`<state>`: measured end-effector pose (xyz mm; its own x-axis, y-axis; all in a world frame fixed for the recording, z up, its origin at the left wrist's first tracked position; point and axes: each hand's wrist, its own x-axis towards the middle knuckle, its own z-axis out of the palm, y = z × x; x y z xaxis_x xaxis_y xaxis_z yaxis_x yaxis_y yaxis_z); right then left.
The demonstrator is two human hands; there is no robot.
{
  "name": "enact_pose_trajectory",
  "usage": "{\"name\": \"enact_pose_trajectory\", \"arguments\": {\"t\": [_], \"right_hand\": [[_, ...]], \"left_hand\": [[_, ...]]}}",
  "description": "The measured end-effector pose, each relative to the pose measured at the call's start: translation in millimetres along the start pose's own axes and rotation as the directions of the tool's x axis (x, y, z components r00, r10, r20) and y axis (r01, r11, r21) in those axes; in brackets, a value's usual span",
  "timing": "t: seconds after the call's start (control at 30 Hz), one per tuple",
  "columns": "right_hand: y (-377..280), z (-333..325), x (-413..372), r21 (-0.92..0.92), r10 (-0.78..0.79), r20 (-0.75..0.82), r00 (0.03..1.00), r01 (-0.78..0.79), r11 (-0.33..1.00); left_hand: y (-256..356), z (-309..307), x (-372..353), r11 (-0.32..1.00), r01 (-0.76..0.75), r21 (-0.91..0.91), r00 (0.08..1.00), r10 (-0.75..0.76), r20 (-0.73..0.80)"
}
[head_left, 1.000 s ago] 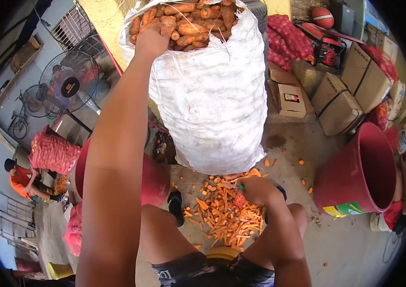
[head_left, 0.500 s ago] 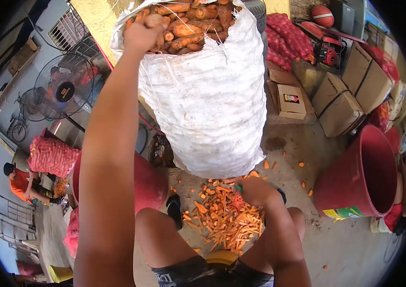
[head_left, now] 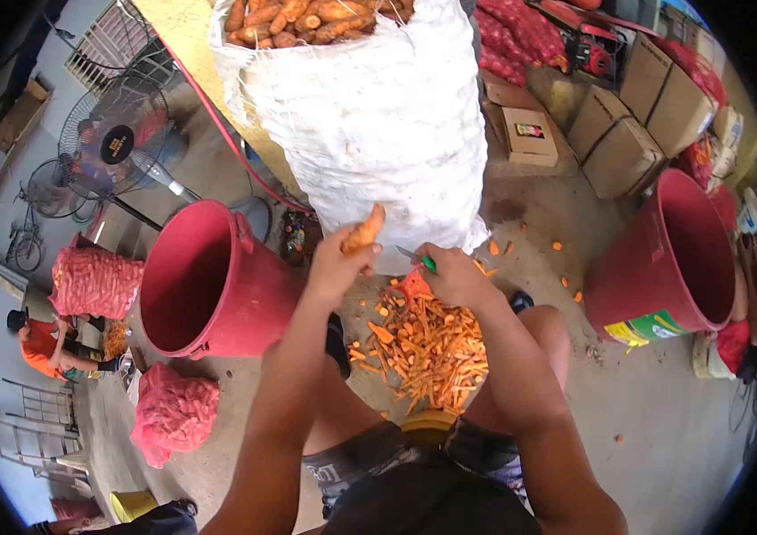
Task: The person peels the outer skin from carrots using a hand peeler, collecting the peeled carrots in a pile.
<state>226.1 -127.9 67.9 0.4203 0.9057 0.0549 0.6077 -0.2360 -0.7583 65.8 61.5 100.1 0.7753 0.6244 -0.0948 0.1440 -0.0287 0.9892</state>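
Note:
A whole carrot stands upright-tilted in my left hand, its tip above my fingers. My right hand, just to the right, is closed round the green handle of a small knife. The knife's blade points left toward the carrot, with a gap between them. Beyond both hands rises a tall white woven sack, its torn mouth showing many carrots. Between my feet on the floor lies a heap of orange carrot trimmings and slices.
Large red tubs stand at left and right. A filled pink mesh bag lies near the left tub. Behind it are a fan and a seated person in orange. Cardboard boxes are stacked at back right.
My left hand has come out of the sack's mouth and down toward me, bringing a carrot. The knife hand stays low near the sack's base. The view has tipped downward.

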Motion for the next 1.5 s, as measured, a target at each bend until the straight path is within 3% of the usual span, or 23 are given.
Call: {"name": "enact_pose_trajectory", "arguments": {"t": [0.07, 0.13, 0.17, 0.23, 0.33, 0.5, 0.57, 0.63, 0.7, 0.77, 0.83, 0.9, 0.97, 1.0, 1.13, 1.2, 1.33, 1.4, 1.43, 1.5], "right_hand": [[-1, 13, -3, -0.018, 0.048, 0.013, 0.999, -0.048, 0.999], [4, 25, -2, -0.069, 0.071, 0.039, 0.997, -0.068, 0.995], [5, 33, -2, -0.070, 0.080, 0.042, 0.996, -0.077, 0.995], [0, 44, -2, -0.150, 0.143, 0.060, 0.988, -0.133, 0.980], [-11, 47, -2, -0.194, 0.188, 0.163, 0.969, -0.156, 0.969], [-15, 44, -1, -0.250, 0.196, 0.207, 0.959, -0.142, 0.958], [-9, 42, -9, -0.254, 0.227, 0.206, 0.952, -0.172, 0.952], [22, 44, -11, -0.391, 0.279, 0.267, 0.922, -0.161, 0.906], [41, 56, -9, -0.428, 0.244, 0.309, 0.919, -0.095, 0.899], [38, 50, 2, -0.131, 0.086, 0.432, 0.898, -0.032, 0.991], [11, 29, 2, -0.096, 0.095, 0.356, 0.930, -0.064, 0.993], [-4, 20, -3, -0.049, 0.126, 0.268, 0.955, -0.117, 0.992], [-8, 16, -4, 0.218, 0.073, 0.204, 0.976, -0.118, 0.969], [-6, 21, -4, 0.266, 0.051, 0.148, 0.988, -0.089, 0.960], [1, 32, 0, 0.318, 0.026, 0.093, 0.995, -0.054, 0.946], [5, 35, 2, 0.348, 0.009, 0.085, 0.996, -0.039, 0.937], [5, 24, 2, 0.350, 0.042, 0.025, 0.999, -0.048, 0.935], [-2, 15, -2, 0.040, 0.169, 0.023, 0.985, -0.170, 0.985], [3, 21, -3, 0.040, 0.167, 0.024, 0.986, -0.168, 0.985], [22, 41, -8, -0.203, 0.104, 0.052, 0.993, -0.091, 0.975]], "left_hand": [[-36, 19, -27, 0.997, 0.061, -0.037, 0.998, -0.061, 0.001], [-53, 31, -45, 0.994, 0.044, 0.102, 0.991, -0.030, -0.131], [-60, 31, -52, 0.994, 0.050, 0.098, 0.991, -0.038, -0.126], [-70, 31, -62, 0.867, -0.152, 0.475, 0.956, 0.251, -0.152], [-75, 30, -70, 0.883, -0.161, 0.442, 0.957, 0.249, -0.149], [-73, 29, -78, 0.882, -0.215, 0.419, 0.948, 0.292, -0.127], [-70, 33, -82, 0.935, -0.192, 0.299, 0.961, 0.241, -0.138], [-54, 34, -82, 0.945, -0.231, 0.232, 0.955, 0.266, -0.129], [-58, 26, -85, 0.958, -0.238, 0.158, 0.954, 0.261, -0.150], [-84, 9, -65, 0.946, 0.034, -0.322, 0.982, -0.092, -0.166], [-92, 2, -58, 0.904, 0.088, -0.419, 0.973, -0.168, -0.159], [-65, 10, -69, 0.785, 0.248, -0.568, 0.951, -0.308, -0.009], [-94, 13, -59, 0.795, 0.254, -0.551, 0.955, -0.295, 0.014], [-93, 17, -58, 0.803, 0.248, -0.541, 0.960, -0.280, 0.025], [-95, 16, -64, 0.772, 0.313, -0.553, 0.939, -0.339, 0.059], [-97, 6, -64, 0.701, 0.381, -0.603, 0.924, -0.275, 0.265], [-91, 8, -65, 0.594, 0.347, -0.726, 0.933, -0.298, 0.202], [-93, 6, -63, 0.667, 0.259, -0.699, 0.953, -0.293, 0.074], [-96, 5, -62, 0.667, 0.257, -0.699, 0.954, -0.292, 0.072], [-102, 6, -58, 0.720, 0.093, -0.688, 0.972, -0.215, -0.094]]}}
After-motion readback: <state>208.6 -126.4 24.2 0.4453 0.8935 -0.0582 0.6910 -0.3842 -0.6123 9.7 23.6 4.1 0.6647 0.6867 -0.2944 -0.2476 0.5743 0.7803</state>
